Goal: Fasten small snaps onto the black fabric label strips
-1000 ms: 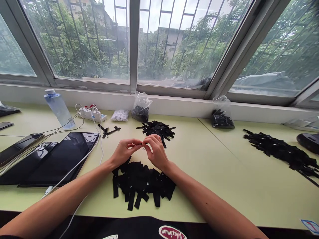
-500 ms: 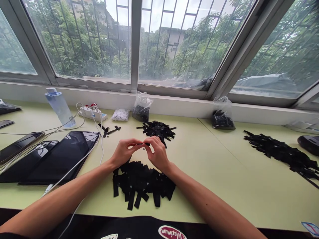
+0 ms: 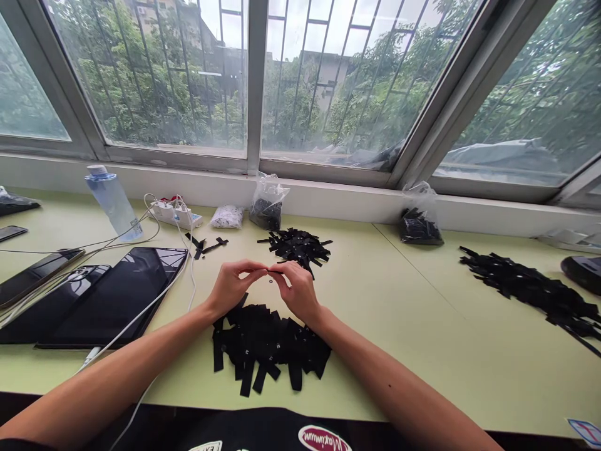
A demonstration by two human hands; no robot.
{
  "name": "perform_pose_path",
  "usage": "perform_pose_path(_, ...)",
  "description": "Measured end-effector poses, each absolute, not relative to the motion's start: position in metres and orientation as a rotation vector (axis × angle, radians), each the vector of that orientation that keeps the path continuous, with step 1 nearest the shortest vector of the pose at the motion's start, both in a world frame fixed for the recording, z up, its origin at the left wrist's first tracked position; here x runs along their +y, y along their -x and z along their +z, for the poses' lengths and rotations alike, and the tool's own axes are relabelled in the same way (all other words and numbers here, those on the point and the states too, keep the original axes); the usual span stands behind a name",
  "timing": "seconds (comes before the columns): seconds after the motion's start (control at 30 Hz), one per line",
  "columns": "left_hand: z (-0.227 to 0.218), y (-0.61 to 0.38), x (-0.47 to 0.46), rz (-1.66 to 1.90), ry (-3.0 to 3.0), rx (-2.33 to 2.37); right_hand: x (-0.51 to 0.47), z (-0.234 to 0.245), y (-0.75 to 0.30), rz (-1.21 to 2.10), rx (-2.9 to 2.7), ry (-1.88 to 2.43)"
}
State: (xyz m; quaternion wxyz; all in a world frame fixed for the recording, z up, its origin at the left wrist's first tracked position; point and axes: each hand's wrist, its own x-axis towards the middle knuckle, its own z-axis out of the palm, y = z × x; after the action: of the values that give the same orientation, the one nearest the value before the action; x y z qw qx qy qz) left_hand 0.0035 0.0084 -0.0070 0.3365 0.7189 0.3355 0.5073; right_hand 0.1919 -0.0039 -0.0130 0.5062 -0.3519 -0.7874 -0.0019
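A thin black strip (image 3: 274,271), mostly hidden, sits at the centre of the frame — pinched between the fingertips of the left hand (image 3: 236,285) and right hand (image 3: 297,292). Only this piece is in hand; a near heap of black fabric strips (image 3: 270,344) lies at lower centre, a far heap (image 3: 299,241) above — which are finished, I cannot tell. Both forearms angle inward from the bottom corners.

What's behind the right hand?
Beyond the right hand, the far pile of black strips lies on the green table. The hand covers part of its near edge; what lies there cannot be seen.
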Motion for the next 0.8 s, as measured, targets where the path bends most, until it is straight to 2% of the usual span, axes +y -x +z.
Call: perform_pose_path(0.8,-0.0049,-0.0040,0.0095,1.342,-2.062,0.940,-0.0027,-0.0166,-0.1928,0.060,-1.894,0.929)
